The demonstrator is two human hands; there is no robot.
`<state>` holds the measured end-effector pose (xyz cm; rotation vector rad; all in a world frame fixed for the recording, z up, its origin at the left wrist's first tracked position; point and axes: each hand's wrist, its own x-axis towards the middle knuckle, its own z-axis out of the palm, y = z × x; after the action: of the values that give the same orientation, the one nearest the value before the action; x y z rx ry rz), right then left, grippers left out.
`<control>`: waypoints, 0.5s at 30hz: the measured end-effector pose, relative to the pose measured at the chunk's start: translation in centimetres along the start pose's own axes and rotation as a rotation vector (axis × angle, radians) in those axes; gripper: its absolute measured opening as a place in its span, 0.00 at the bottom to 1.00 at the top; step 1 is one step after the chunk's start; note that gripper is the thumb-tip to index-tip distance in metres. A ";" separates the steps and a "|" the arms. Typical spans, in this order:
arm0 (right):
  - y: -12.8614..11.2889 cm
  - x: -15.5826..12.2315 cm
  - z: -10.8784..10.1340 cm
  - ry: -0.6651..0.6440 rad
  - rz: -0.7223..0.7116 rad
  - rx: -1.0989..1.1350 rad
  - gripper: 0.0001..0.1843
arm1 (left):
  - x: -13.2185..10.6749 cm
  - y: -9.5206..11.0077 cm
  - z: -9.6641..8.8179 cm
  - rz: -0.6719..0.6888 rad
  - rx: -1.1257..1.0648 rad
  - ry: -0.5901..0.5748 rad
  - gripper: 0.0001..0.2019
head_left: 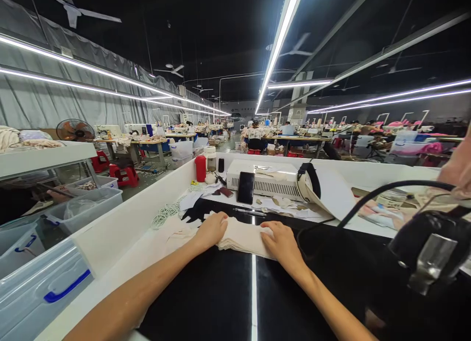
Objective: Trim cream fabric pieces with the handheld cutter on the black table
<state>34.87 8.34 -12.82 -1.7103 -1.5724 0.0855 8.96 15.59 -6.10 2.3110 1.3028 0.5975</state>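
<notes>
A stack of cream fabric pieces (241, 235) lies on the glossy black tabletop (206, 301), its layers slightly fanned along the near edge. At the stack's left end is my left hand (212, 229), its fingers curled over the cloth. My right hand (282, 242) holds the opposite end, with thumb and fingers bent around it. Some fingertips are hidden against the fabric. Left of the stack are more loose cream pieces (178, 235). Just beyond it lies a slim pen-like tool (250, 212).
A black device with a metal plate (436, 257) and thick cable (390, 186) stands at right. Behind are a phone (246, 187), a white vented box (272, 181), a visor (311, 181) and a red container (200, 168). Green cord (165, 213) lies left, beside a raised white edge (147, 213).
</notes>
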 end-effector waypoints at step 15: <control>-8.1 -7.1 -2.6 -0.134 -0.245 0.162 0.15 | -6.5 -8.2 -12.8 -0.219 0.289 0.202 0.09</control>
<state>28.09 0.20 -9.49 -1.4012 -1.8103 0.2013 -6.84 15.71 -1.20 2.3299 1.8153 0.6152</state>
